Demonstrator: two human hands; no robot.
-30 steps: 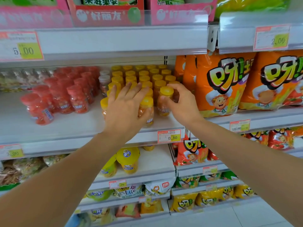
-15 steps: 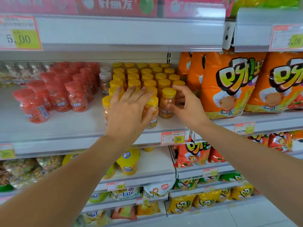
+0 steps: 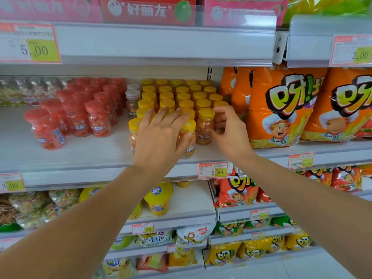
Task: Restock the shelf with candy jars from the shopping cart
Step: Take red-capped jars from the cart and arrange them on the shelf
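Yellow-lidded jars (image 3: 205,125) — left hand (image 3: 159,141) still flat atop front ones; right hand (image 3: 231,135) now curled round one.

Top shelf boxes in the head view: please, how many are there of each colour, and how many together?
Pink boxes: 2
Red box: 1
Total: 3

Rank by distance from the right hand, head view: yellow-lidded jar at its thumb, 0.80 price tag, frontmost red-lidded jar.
1. yellow-lidded jar, touching the thumb of the right hand, on its left.
2. 0.80 price tag, on the shelf edge below the hand.
3. red-lidded jar, far left, same shelf.
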